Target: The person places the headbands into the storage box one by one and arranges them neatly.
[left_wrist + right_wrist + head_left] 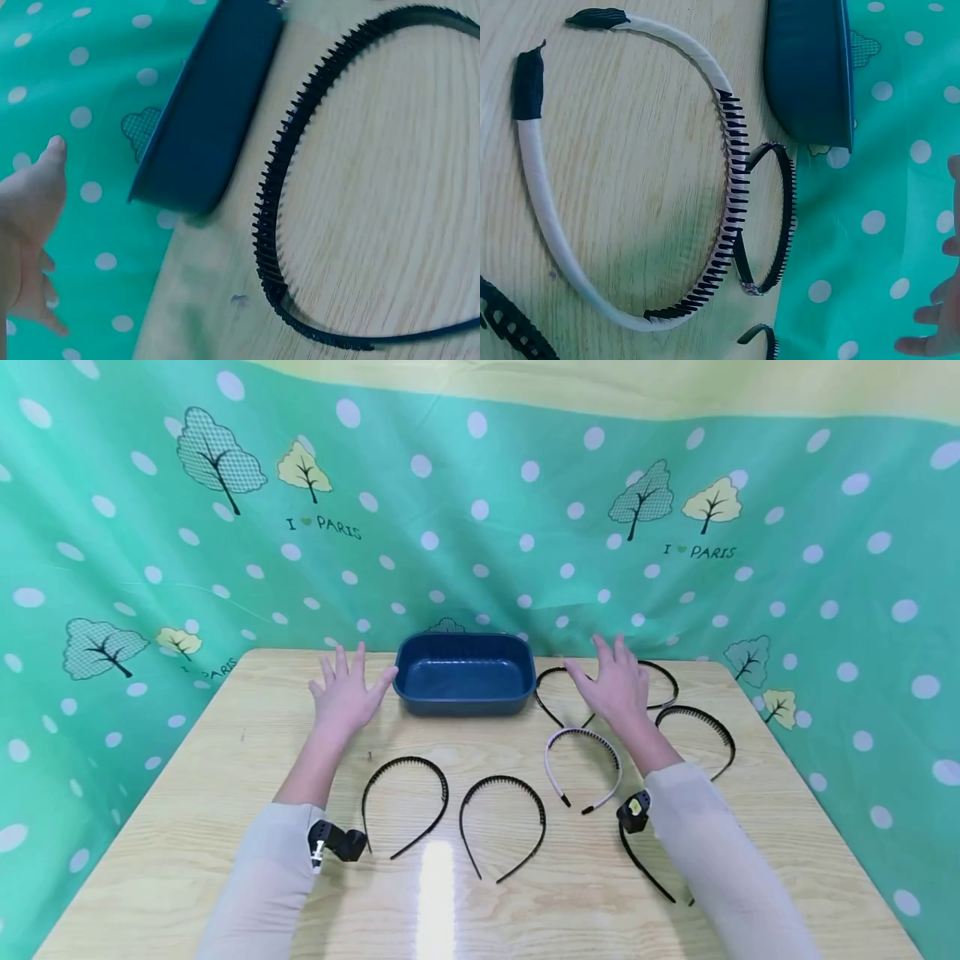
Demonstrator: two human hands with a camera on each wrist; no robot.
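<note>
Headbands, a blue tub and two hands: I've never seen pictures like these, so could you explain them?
There's no robot here, just a person's bare left hand and right hand. The wide picture comes from a camera worn on the head; the two close-ups come from small wrist cameras. A blue tub stands on the wooden table, with several black headbands and one pale headband lying nearby. Neither hand holds anything; their fingers are spread.
</note>
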